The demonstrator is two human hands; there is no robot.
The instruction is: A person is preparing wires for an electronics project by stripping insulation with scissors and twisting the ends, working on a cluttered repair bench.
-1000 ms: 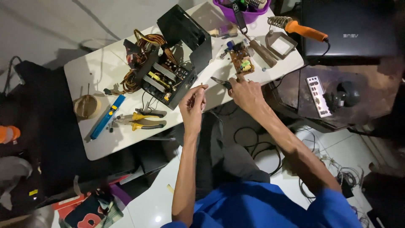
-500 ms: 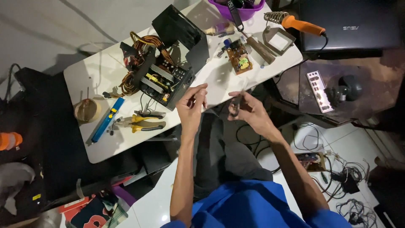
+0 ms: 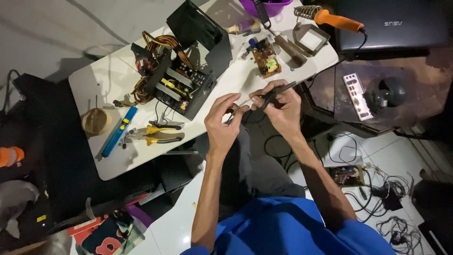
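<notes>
My left hand [image 3: 222, 123] pinches a small, thin part [image 3: 236, 106] between thumb and fingers, just in front of the white table [image 3: 118, 163]. My right hand [image 3: 282, 105] grips a dark, slim plier-like tool [image 3: 278, 89] whose tip meets that part. Both hands are held close together over my lap. Behind them on the table stands an opened black power supply [image 3: 181, 82] with exposed boards and bundled orange wires. A small loose circuit board [image 3: 265, 58] lies just beyond my right hand.
Yellow-handled pliers [image 3: 158, 133], a blue tool [image 3: 118, 131] and a solder spool [image 3: 96, 121] lie at the table's left. An orange-handled soldering iron [image 3: 336, 20] rests at the back, beside a closed laptop [image 3: 391, 23]. Cables [image 3: 377, 193] litter the floor at right.
My right hand came back from the table holding the dark tool and met my left hand. Both hands now work together on the small part.
</notes>
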